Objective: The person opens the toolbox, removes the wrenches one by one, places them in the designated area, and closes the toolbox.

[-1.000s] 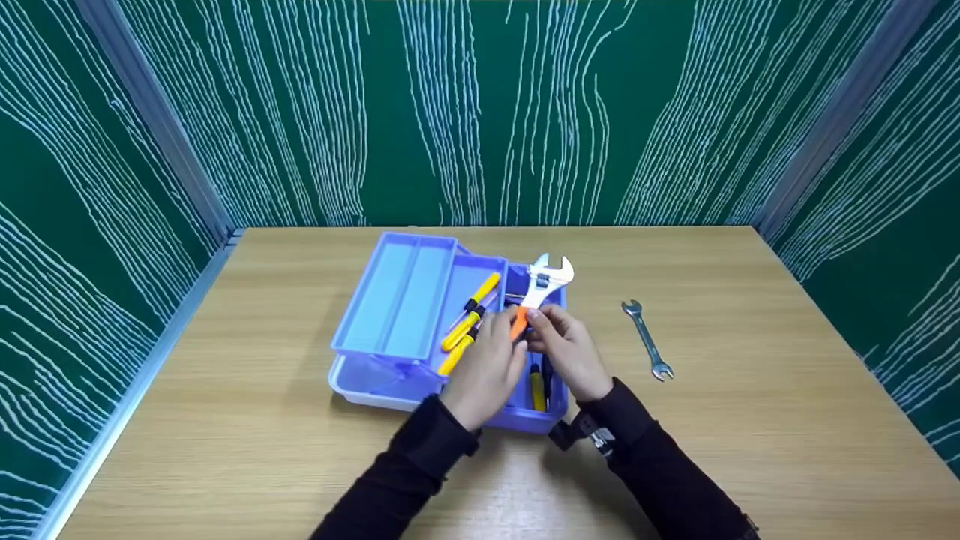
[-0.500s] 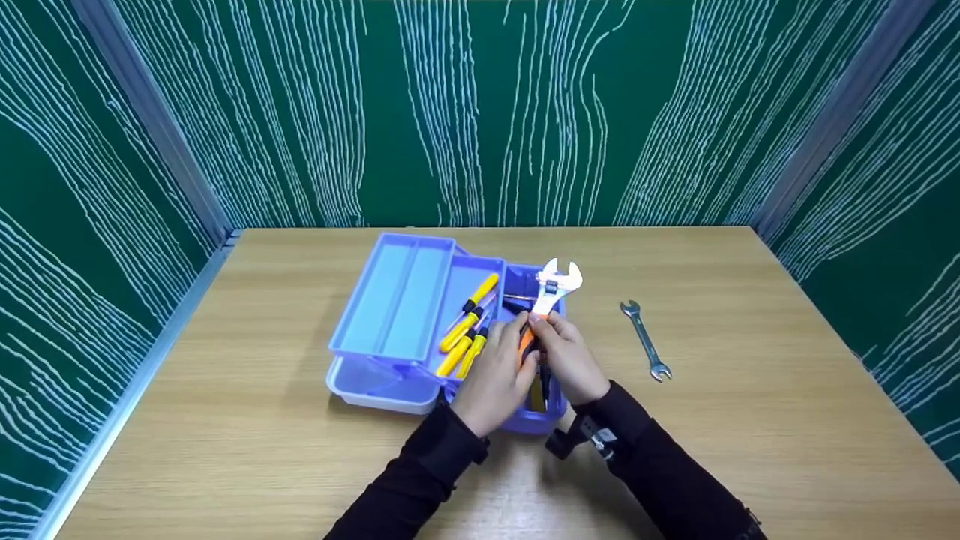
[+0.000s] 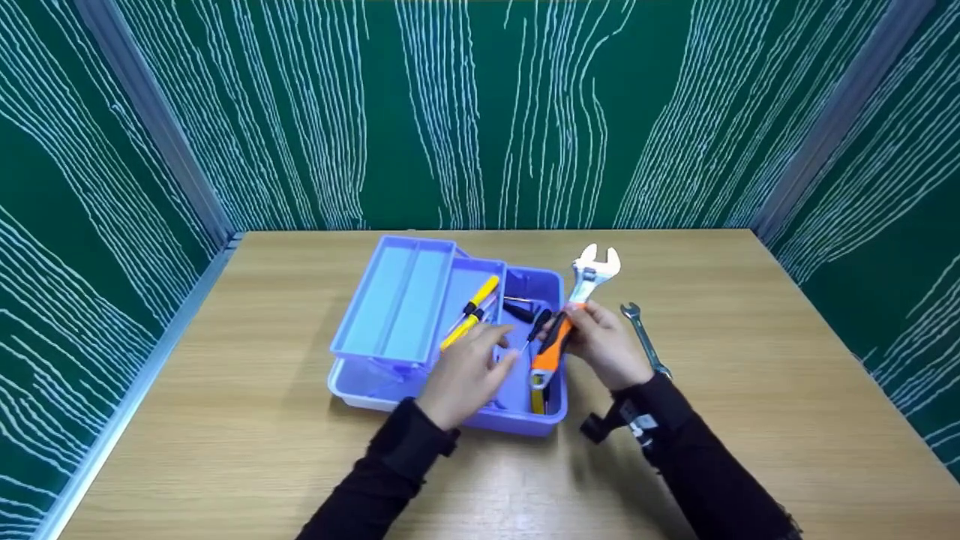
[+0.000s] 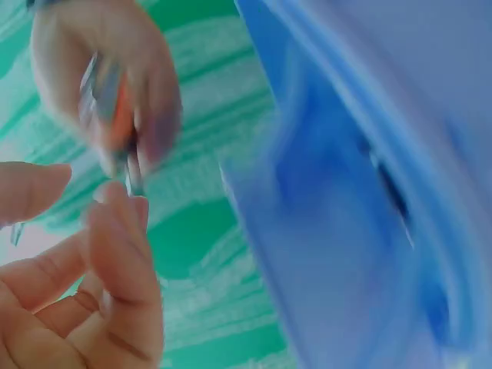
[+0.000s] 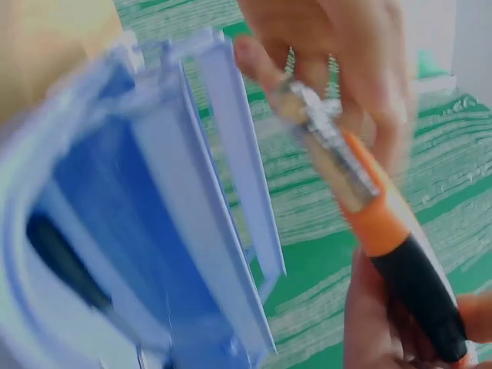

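Note:
My right hand (image 3: 609, 351) grips an adjustable wrench (image 3: 553, 346) by its orange and black handle, its silver head pointing up and away over the toolbox's right edge. In the right wrist view the orange and black handle (image 5: 384, 227) shows close up. My left hand (image 3: 463, 376), fingers loosely bent, hovers above the purple toolbox (image 3: 517, 425) and holds nothing. The left wrist view shows its curled fingers (image 4: 123, 254) apart from the wrench. Yellow-handled screwdrivers (image 3: 481, 294) lie in the toolbox's middle tray, partly hidden by the left hand.
A double open-end wrench (image 3: 643, 335) lies on the wooden table (image 3: 750, 420), right of the right hand. Black-handled screwdrivers (image 3: 540, 322) and a yellow handle (image 3: 538, 400) lie in the toolbox's lower part. The two-section upper tray (image 3: 390, 300) is folded out left. Green patterned walls surround the table.
The left hand has let go of the adjustable wrench and drawn back left. The right hand has carried the wrench to the right. The toolbox and open-end wrench stay put.

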Action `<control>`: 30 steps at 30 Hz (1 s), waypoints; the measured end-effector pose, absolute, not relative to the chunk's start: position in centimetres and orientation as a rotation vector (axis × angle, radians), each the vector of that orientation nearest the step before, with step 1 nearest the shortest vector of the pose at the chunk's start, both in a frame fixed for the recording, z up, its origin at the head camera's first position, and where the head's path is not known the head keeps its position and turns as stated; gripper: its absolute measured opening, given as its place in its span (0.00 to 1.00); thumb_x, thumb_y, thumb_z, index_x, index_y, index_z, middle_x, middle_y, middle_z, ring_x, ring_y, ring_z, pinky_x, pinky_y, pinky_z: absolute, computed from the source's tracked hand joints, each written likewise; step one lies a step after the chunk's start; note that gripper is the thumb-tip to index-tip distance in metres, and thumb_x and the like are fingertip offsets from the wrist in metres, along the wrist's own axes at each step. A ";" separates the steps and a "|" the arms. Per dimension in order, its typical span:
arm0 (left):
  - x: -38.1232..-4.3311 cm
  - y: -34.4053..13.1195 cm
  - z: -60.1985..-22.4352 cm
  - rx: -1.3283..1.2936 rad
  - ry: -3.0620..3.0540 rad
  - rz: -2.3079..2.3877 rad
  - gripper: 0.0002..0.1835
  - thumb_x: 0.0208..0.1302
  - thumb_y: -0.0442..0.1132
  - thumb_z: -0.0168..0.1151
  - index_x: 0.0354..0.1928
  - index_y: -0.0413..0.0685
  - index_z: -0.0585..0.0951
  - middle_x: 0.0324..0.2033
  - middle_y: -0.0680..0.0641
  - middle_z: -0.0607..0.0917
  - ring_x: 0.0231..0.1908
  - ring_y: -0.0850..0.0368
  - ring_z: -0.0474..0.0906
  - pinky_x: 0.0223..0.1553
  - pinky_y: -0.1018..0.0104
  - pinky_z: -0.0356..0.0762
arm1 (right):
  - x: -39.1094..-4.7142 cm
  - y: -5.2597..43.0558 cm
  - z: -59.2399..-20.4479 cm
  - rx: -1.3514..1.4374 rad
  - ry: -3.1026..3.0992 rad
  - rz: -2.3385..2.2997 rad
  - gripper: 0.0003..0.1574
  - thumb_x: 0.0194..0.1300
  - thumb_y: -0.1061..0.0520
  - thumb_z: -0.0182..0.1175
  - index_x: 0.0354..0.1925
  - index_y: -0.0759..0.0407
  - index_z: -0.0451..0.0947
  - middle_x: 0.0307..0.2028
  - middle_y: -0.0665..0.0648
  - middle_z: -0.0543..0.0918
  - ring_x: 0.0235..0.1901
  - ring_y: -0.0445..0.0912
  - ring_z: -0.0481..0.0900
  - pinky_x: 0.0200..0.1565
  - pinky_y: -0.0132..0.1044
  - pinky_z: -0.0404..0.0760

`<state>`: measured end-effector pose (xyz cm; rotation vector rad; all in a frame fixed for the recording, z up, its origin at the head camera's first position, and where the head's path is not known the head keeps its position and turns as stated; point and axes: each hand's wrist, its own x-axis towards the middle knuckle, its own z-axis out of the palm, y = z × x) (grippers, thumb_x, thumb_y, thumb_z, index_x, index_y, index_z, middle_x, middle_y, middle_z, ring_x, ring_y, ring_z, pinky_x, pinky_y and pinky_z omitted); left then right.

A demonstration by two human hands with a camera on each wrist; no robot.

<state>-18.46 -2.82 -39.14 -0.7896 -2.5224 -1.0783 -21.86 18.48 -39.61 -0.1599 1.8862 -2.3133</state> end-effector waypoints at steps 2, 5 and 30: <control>-18.8 -4.1 -38.9 -0.731 -2.515 -1.063 0.18 0.67 0.38 0.61 0.56 0.40 0.80 0.41 0.43 0.85 0.34 0.53 0.82 0.36 0.65 0.81 | -22.1 19.6 -39.6 -0.162 1.916 -2.293 0.12 0.79 0.57 0.38 0.43 0.62 0.67 0.31 0.51 0.84 0.35 0.43 0.86 0.42 0.35 0.84; -19.4 -6.5 -38.4 -0.632 -2.502 -1.082 0.18 0.67 0.37 0.60 0.56 0.37 0.80 0.44 0.39 0.84 0.42 0.47 0.83 0.44 0.56 0.82 | -22.6 21.5 -39.8 -0.156 1.958 -2.269 0.10 0.79 0.56 0.39 0.42 0.59 0.66 0.30 0.49 0.83 0.34 0.42 0.85 0.41 0.35 0.84; -22.8 -17.6 -40.0 -0.082 -2.766 -1.214 0.30 0.71 0.36 0.49 0.70 0.26 0.59 0.64 0.26 0.69 0.64 0.33 0.68 0.69 0.44 0.62 | -26.0 36.1 -42.6 -0.035 2.803 -1.349 0.23 0.80 0.49 0.36 0.48 0.70 0.60 0.28 0.54 0.69 0.26 0.40 0.72 0.30 0.33 0.80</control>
